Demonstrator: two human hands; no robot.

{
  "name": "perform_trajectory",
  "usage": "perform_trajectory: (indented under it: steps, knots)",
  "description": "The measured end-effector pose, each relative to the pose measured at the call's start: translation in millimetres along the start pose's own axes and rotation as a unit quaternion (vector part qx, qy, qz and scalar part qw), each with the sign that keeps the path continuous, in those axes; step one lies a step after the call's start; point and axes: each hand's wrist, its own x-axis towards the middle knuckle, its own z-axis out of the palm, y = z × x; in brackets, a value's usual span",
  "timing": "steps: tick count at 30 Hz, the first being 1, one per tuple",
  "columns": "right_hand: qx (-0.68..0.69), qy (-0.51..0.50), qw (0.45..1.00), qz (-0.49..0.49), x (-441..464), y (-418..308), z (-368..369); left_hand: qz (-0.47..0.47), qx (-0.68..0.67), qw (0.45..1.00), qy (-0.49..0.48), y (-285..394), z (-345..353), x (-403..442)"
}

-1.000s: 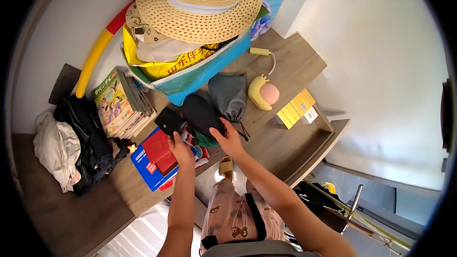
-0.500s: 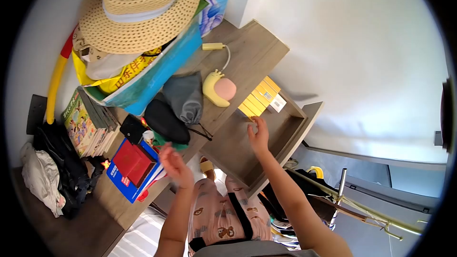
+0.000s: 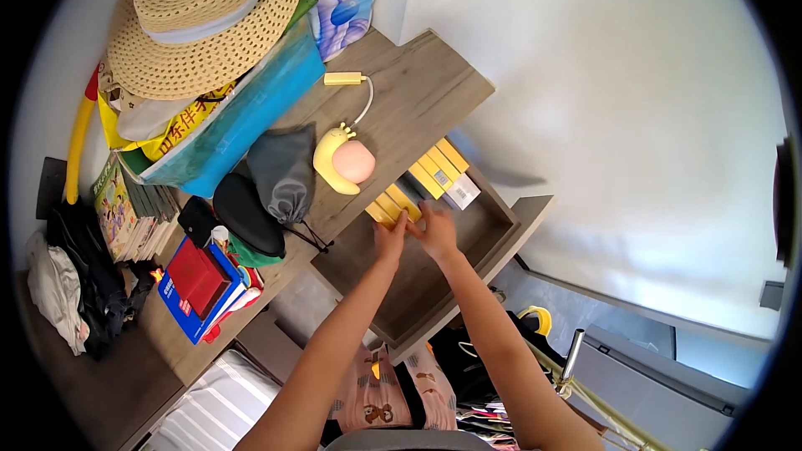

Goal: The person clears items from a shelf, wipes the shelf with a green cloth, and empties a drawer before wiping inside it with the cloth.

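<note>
Several small yellow boxes (image 3: 439, 169) stand in a row at the back of the open wooden drawer (image 3: 409, 284), beside a white box (image 3: 462, 191). A separate group of yellow boxes (image 3: 391, 204) lies to the left, with a dark gap between the two groups. My left hand (image 3: 389, 240) is at the near end of this left group, its fingers bent against the boxes. Close beside it, my right hand (image 3: 435, 234) has its fingers curled at the group's right side. The fingertips are partly hidden, but both hands appear to grip these boxes.
On the desk (image 3: 418, 75) sit a yellow snail-shaped lamp (image 3: 341, 160), a grey drawstring pouch (image 3: 284, 171), a black case (image 3: 248, 215) and a red booklet (image 3: 196, 276). A straw hat (image 3: 200, 25) tops a blue bag (image 3: 242, 117). Magazines (image 3: 134, 209) stand left. The drawer front (image 3: 526, 221) juts out.
My left hand has come from beside the desk's books into the drawer, next to my right hand. Part of the row of yellow boxes has shifted left, away from the rest. The view has shifted.
</note>
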Motion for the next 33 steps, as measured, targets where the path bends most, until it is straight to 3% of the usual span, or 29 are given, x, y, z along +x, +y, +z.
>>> perform_trajectory:
  steps: [1, 4, 7, 10, 11, 14, 16, 18, 19, 25, 28, 31, 33]
  knots:
    - [0.071, 0.000, 0.997, 0.024, -4.1, 2.8, 5.8, 0.002, -0.021, 1.000, 0.007, 1.6, 2.0, 1.1]
    - [0.049, 0.119, 0.990, -0.058, -3.8, 10.2, 11.6, -0.006, -0.029, 1.000, -0.001, -4.0, 2.9, 6.1]
    - [0.108, 0.040, 0.992, -0.051, -1.2, 11.3, 5.5, -0.004, -0.026, 1.000, 0.004, -10.8, 1.8, 9.6]
    - [0.301, 0.016, 0.953, -0.016, -1.4, 9.5, 5.7, -0.041, -0.094, 0.995, 0.011, -7.3, 1.3, 2.7]
    - [0.270, 0.028, 0.962, -0.026, -1.3, 9.6, 4.9, -0.084, -0.052, 0.995, -0.007, -8.9, -5.9, 3.6]
    - [0.147, 0.063, 0.985, -0.061, -3.7, 0.3, -3.3, -0.068, -0.099, 0.992, 0.034, -22.5, -14.6, -1.6]
    - [0.022, 0.091, 0.992, -0.087, -2.6, -10.7, -9.0, -0.077, -0.036, 0.996, 0.023, -21.0, -19.1, -7.1]
    - [0.003, 0.105, 0.992, -0.070, 4.4, -10.9, -4.0, -0.096, -0.001, 0.995, 0.005, -19.5, -20.6, -18.9]
    - [-0.007, 0.113, 0.992, -0.062, 7.6, -11.1, -1.2, -0.062, 0.020, 0.998, 0.017, -24.6, -21.0, -24.3]
    - [0.065, 0.185, 0.980, -0.021, -39.0, -12.4, -13.4, -0.025, 0.029, 0.999, -0.021, -22.0, -59.2, -81.8]
    - [0.081, 0.246, 0.966, 0.000, -80.0, 0.5, -34.8, -0.079, 0.106, 0.989, -0.069, 8.5, -96.0, -104.5]
    - [0.148, 0.315, 0.937, 0.038, -106.7, 10.1, -66.7, -0.072, 0.204, 0.965, -0.150, 31.5, -123.7, -116.9]
    - [0.201, 0.336, 0.917, 0.074, -116.5, 24.1, -80.1, -0.047, 0.193, 0.961, -0.195, 56.6, -126.6, -123.7]
